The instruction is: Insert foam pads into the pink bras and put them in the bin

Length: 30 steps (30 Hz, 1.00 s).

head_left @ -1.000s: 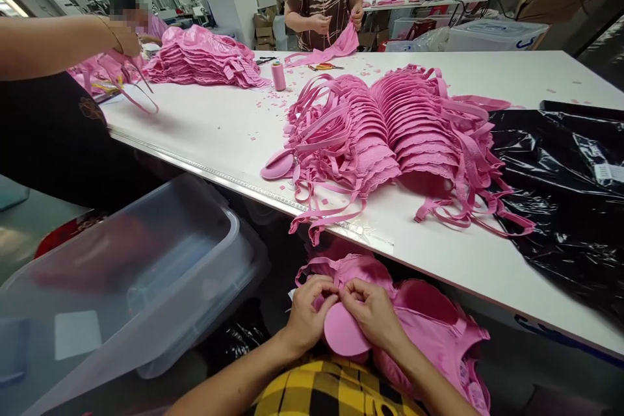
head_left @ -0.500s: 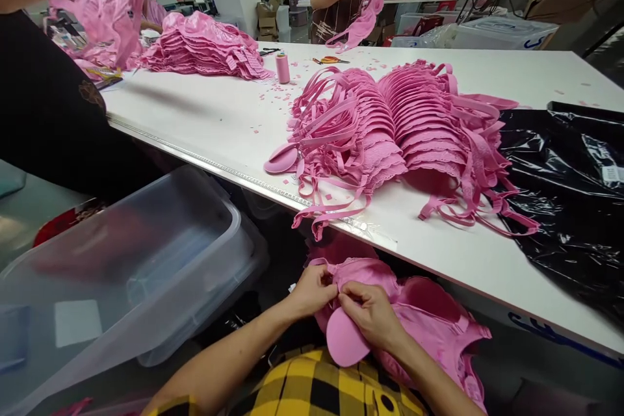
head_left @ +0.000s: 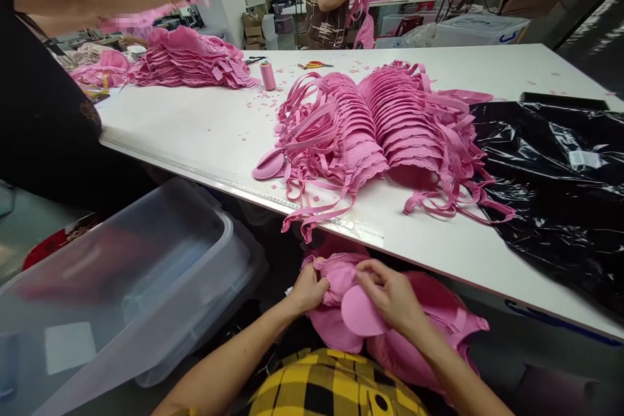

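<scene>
A pink bra (head_left: 336,328) lies across my lap, below the table's front edge. My left hand (head_left: 311,287) is closed on its fabric at the left cup. In my right hand (head_left: 390,292) is a smooth, rounded pink bra pad (head_left: 359,313), hanging under the fingers in front of the bra. The right fingertips are pinched close to the upper edge of the cup; whether they also grip the fabric I cannot tell. Just beyond, on the table, stands a row of nested pink bras (head_left: 361,136) with loose straps. Another pad (head_left: 268,164) leans at its left end.
The white table (head_left: 195,136) carries a thread spool (head_left: 268,76), orange-handled scissors (head_left: 316,65), a bra pile (head_left: 190,58) and a black plastic bag (head_left: 560,188). A clear plastic bin (head_left: 160,286) stands at my left. One co-worker (head_left: 43,91) is close by on the left; another (head_left: 331,0) stands behind the table.
My right hand has moved right and slightly up with the pad, away from my left hand. The left co-worker's arm has reached out to the right. The view has shifted a little.
</scene>
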Motion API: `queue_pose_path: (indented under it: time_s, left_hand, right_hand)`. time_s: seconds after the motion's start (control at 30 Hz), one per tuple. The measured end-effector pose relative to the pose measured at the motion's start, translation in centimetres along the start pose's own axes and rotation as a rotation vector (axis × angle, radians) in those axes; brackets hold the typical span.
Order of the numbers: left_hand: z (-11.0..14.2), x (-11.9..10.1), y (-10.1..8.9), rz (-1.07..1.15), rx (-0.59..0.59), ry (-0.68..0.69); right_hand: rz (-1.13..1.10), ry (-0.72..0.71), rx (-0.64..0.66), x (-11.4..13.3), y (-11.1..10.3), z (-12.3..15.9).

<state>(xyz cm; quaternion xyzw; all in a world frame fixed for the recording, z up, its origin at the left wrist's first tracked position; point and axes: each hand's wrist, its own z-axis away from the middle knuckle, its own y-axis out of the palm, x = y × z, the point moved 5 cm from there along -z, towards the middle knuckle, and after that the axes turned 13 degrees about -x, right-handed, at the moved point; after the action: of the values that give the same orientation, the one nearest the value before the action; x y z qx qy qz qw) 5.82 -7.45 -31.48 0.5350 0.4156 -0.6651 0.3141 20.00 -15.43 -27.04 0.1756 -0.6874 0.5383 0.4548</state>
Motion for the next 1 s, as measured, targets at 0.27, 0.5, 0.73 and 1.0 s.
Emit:
queue_pose_path:
  time_s: [0.27,0.5,0.73,1.0]
  left_hand:
    - [-1.7,1.1,-0.4,0.008,-0.071,-0.080]
    - [0.1,-0.9,-3.7,-0.055,-0.226,-0.072]
    - [4.7,-5.1,0.1,-0.136,-0.045,0.107]
    - [2.7,-4.4,2.4,0.134,0.035,-0.124]
  right_hand:
    - [0.418,0.095,-0.030,-4.4,-2.2,0.5]
    - [0.136,0.084,-0.249,-5.4,-3.5,1.2]
    - [-0.130,0.135,-0.290,-3.1,-2.2,1.5]
    - [-0.345,0.072,-0.123,-0.6,-1.3,2.5]
